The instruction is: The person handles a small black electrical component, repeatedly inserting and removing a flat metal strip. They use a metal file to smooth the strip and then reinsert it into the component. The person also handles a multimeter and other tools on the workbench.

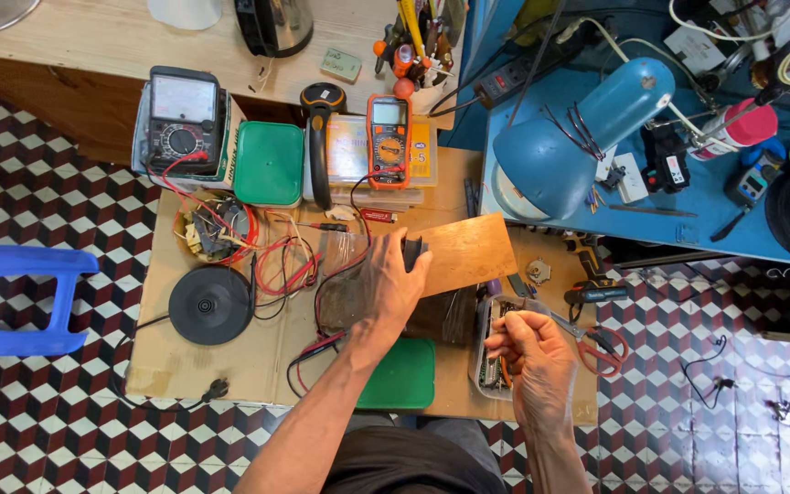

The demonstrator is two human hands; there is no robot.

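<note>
- While pressing down on a small black part atop the wooden board, left hand fingers curled around it.
- Right hand fingers pinching a thin metal tool over the parts tray.

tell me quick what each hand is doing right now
Left hand: closed on a small black part at the edge of the brown board.
Right hand: closed on thin metal tweezers.
</note>
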